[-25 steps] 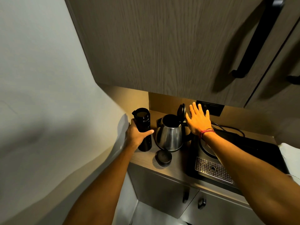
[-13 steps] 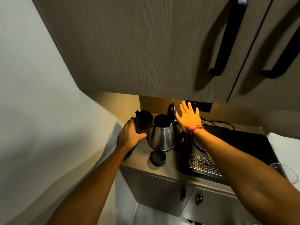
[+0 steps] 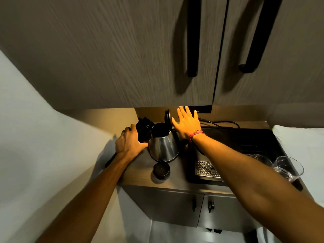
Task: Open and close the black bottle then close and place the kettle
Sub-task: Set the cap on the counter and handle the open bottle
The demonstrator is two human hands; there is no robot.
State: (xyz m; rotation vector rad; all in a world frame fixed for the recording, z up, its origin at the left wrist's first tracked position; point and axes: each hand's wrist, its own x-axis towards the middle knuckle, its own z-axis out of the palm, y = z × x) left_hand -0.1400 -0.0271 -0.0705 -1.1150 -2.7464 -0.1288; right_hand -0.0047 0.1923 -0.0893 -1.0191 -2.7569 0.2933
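The black bottle (image 3: pixel 144 129) stands uncapped at the back left of the counter, and my left hand (image 3: pixel 129 143) is wrapped around its side. Its round black cap (image 3: pixel 161 171) lies on the counter in front of the kettle. The steel kettle (image 3: pixel 164 144) sits right of the bottle with its black lid (image 3: pixel 167 117) tipped up and open. My right hand (image 3: pixel 186 124) hovers flat with fingers spread just right of the raised lid, close to it; whether it touches is unclear.
A black drip tray unit (image 3: pixel 245 142) with a perforated metal grate (image 3: pixel 205 169) fills the counter's right side. Two clear glasses (image 3: pixel 287 168) stand at its right edge. Upper cabinets (image 3: pixel 122 58) hang low over the counter. A wall (image 3: pixel 35 137) bounds the left.
The head camera has tilted and shifted, so the counter sits lower in view and the glasses have appeared. Both hands keep the same places on the bottle and by the kettle lid.
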